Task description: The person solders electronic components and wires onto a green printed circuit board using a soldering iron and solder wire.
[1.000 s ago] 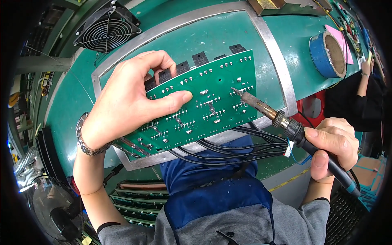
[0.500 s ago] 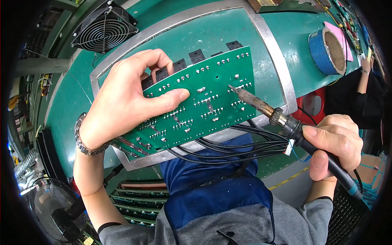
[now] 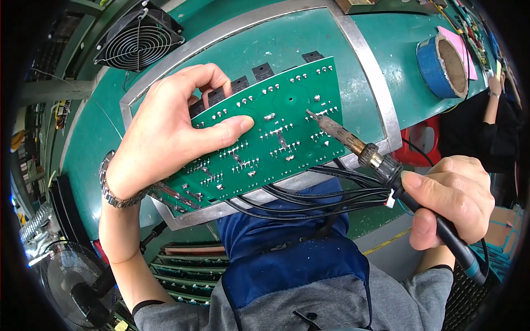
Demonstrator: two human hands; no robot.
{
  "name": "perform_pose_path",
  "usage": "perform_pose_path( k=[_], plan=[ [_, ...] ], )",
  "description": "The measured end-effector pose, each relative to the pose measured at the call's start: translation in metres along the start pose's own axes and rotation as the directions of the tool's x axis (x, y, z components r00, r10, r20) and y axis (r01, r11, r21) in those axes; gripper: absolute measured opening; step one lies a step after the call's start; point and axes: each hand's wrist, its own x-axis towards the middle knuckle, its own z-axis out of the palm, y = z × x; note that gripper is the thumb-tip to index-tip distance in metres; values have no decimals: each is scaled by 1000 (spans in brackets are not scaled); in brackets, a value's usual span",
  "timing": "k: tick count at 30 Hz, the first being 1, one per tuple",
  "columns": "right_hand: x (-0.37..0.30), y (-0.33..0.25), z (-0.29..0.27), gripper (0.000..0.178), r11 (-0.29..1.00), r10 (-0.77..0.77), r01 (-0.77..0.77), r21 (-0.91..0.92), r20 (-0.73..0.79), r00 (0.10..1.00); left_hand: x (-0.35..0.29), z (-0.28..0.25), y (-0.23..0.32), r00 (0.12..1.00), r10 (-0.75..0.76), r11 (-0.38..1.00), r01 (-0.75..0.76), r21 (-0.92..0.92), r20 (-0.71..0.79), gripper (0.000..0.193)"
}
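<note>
Green circuit board (image 3: 276, 132) in left hand (image 3: 165, 132), soldering iron (image 3: 381, 165) touching.

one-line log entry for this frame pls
left hand: holds green circuit board, solder side up | right hand: grips soldering iron, tip on board | black wire bundle hangs below board

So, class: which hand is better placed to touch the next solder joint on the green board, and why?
Right. The right hand grips the soldering iron, whose tip sits on the green circuit board. The left hand is occupied holding that board tilted.
</note>
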Motion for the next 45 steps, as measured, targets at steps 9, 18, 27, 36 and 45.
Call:
perform_pose_path(
  k=[9,18,27,36,45],
  plan=[
    [5,-3,1,31,1000,18,-19,-25,-29,999,5,4,-8,999,20,996,-22,-86,-32,36],
    [1,-3,4,34,993,103,-109,-45,-108,989,13,-2,-7,995,-36,999,39,-34,91,29],
    [-24,2,0,35,842,443,-539,-33,-529,724,3,-4,-2,1000,14,998,-16,-60,-22,38],
    [-25,57,14,28,869,450,-480,122,-598,663,-26,-18,23,943,220,960,-165,226,-249,34],
    [-59,70,-2,25,819,307,-566,-95,-761,572,-85,43,26,829,532,763,-382,521,-172,41]
  ],
)
